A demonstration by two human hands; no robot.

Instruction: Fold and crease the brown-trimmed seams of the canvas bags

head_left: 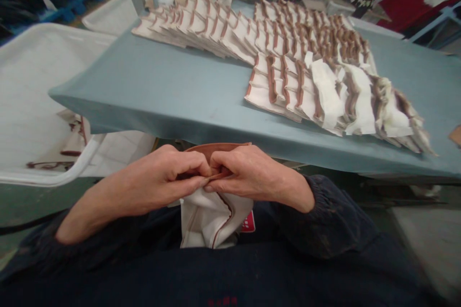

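Pinching brown-edged cloth piece (212, 216) together: left hand (162, 177), right hand (252, 175) | below counter (173, 91) edge | bare counter ahead, stacked pieces (288, 57) beyond

The left hand (169, 177) and right hand (248, 175) meet fingertip to fingertip in front of the near edge of the blue padded surface (173, 91), both pinching the white fabric piece with brown trim (212, 216), which hangs below them over the dark lap. Beyond the right hand, on the surface, lie overlapping rows of white brown-edged fabric pieces (288, 57), stretching away to its right. Left of the left hand, beside and lower than the surface, sits a white plastic tray (32, 86).
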